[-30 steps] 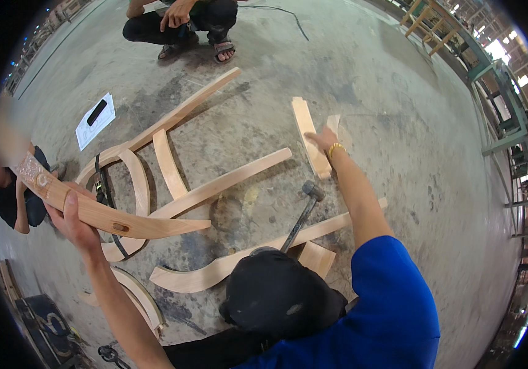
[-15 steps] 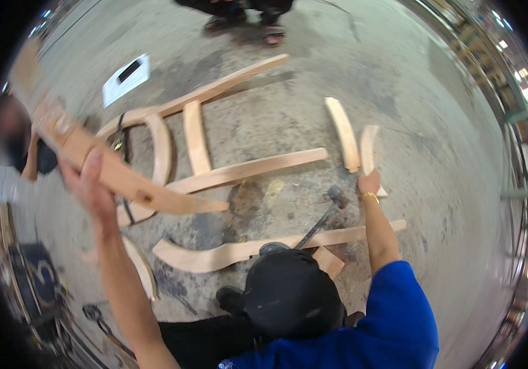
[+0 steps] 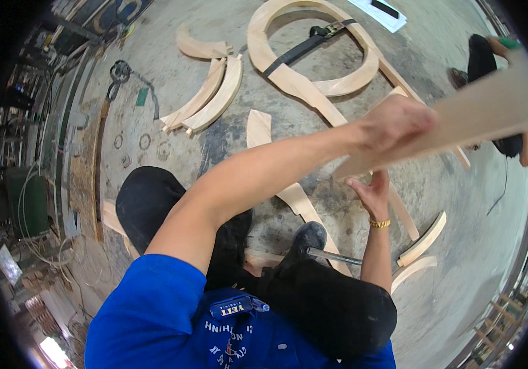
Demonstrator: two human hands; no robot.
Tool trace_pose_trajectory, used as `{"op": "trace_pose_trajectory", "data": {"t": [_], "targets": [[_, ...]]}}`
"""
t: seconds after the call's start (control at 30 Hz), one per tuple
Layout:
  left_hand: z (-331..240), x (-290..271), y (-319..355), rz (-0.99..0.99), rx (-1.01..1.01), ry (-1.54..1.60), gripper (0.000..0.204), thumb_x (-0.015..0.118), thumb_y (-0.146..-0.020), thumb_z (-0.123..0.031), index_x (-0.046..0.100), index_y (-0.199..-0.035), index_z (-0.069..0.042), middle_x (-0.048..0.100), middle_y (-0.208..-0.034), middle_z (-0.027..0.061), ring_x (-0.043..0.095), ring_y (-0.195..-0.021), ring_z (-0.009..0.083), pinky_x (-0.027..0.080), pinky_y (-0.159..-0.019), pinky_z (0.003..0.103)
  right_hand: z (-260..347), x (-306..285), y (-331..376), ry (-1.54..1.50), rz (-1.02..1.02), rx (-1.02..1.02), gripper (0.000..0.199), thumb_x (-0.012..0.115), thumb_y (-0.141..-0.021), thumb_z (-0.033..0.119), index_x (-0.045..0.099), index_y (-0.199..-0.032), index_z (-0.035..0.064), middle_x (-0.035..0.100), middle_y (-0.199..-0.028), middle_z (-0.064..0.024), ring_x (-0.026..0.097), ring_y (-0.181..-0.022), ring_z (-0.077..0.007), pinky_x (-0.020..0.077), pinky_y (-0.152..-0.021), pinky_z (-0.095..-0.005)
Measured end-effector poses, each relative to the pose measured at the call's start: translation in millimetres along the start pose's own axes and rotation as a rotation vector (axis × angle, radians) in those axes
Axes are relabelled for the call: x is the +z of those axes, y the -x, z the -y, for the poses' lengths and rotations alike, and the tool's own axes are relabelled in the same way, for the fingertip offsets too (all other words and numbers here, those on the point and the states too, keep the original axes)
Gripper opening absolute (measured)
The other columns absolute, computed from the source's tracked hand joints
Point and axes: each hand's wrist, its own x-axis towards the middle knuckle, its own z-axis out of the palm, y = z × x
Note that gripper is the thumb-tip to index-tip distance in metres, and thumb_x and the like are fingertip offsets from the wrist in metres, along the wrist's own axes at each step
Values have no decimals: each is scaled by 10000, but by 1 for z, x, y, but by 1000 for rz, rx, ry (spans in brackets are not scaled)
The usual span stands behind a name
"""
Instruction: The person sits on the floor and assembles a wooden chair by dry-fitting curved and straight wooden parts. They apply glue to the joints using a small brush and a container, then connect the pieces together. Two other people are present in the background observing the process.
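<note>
My left hand (image 3: pixel 396 126) is closed around a long, tapered wooden piece (image 3: pixel 491 107), lifted above the floor and slanting up to the right. Just below its narrow end is my right hand (image 3: pixel 374 192), with thumb and fingers apart; the wood partly covers the fingertips, so contact is unclear. Beneath them lies a rounded wooden frame (image 3: pixel 276 74) with straight side arms, a black ratchet strap (image 3: pixel 304 50) drawn across it. Closer to my legs, another long shaped wooden piece (image 3: pixel 301 206) rests on the floor, partly hidden by my left arm.
Several curved wooden pieces (image 3: pixel 224 98) lie at the left; two more (image 3: pixel 424 240) lie right of my right forearm. A metal tool handle (image 3: pixel 337 256) is by my shoe. Beyond are papers (image 3: pixel 396 23) with a phone (image 3: pixel 385 8). Another person (image 3: pixel 482 58) is at the right.
My view has turned, shifting the floor pieces across it. My left hand has carried the long wooden piece to the right. My right hand has left the curved piece and come near the long one's narrow end.
</note>
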Motion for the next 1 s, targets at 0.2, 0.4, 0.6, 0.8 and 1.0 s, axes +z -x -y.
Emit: {"op": "trace_pose_trajectory", "data": {"t": [0.2,0.4,0.6,0.8,1.0], "targets": [[-59,30,-13,81,2,199,536,500,-893,-556,655,-1005,-55,658,-859,87,632,-766,165,482,-630,260,52,-16,2,-219,-52,-14,439,782,-641,24,557,-1016,-12,623,-851,-98,607,-756,-158,517,-660,-303],[-43,51,-31,530,389,-586,439,553,-859,-440,620,-1028,-41,638,-869,184,622,-821,346,487,-721,419,98,-59,99,80,-640,-14,663,671,-728,-27,345,-1305,-63,592,-831,-119,588,-758,-202,502,-701,-334],[79,-54,91,1316,-507,-1072,722,663,-787,-460,444,-1268,32,465,-1270,273,469,-1170,407,391,-987,475,111,-71,331,307,-1205,580,289,688,-743,19,572,-997,-53,613,-803,-123,589,-739,-195,501,-698,-329],[114,-111,197,1256,-457,-1201,816,857,-527,-287,437,-1161,9,523,-1078,192,497,-1046,364,392,-910,444,73,-8,428,197,-1426,1199,309,658,-702,115,594,-966,-32,609,-713,-84,574,-621,-157,475,-572,-294],[115,-87,227,1254,-369,-1134,810,851,-505,-251,433,-1145,16,506,-1089,179,480,-1041,372,368,-921,455,50,-10,468,6,-1536,1266,310,622,-725,81,566,-999,-53,607,-758,-85,582,-577,-156,475,-505,-300]]}}
